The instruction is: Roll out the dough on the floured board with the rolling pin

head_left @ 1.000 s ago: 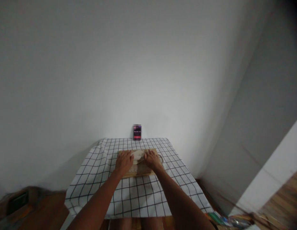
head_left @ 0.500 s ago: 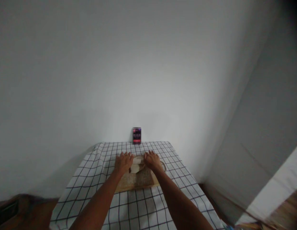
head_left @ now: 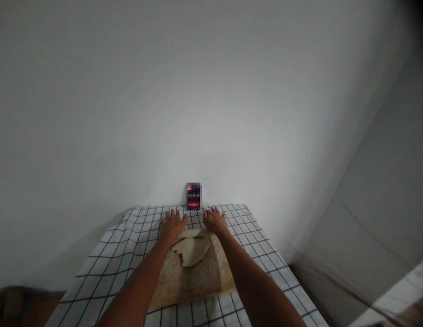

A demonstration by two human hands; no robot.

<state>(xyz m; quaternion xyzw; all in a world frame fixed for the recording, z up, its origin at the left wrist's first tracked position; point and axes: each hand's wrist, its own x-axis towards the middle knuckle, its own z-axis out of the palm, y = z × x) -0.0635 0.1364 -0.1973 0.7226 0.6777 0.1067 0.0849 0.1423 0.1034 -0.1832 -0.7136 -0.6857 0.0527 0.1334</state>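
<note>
A flat, pale sheet of dough [head_left: 191, 252] with a ragged left edge lies on a wooden board [head_left: 194, 286]. Across its far edge runs a pale bar that looks like a rolling pin [head_left: 194, 233], partly hidden by my hands and wrists. My left hand [head_left: 173, 225] reaches over the pin's left end, palm down, fingers spread forward. My right hand [head_left: 216, 221] is over its right end, fingers extended. Both palms appear to rest on the pin; the contact is hidden.
A phone [head_left: 194, 196] with a blurred screen leans against the white wall [head_left: 197, 113] at the far edge of the table. A white cloth with dark checks [head_left: 122, 254] covers the table. Brown objects [head_left: 27, 302] stand low at the left.
My hands have slid forward along with the pale bar, and the fingers have stretched out. More of the dough and board now shows, as the view has also shifted.
</note>
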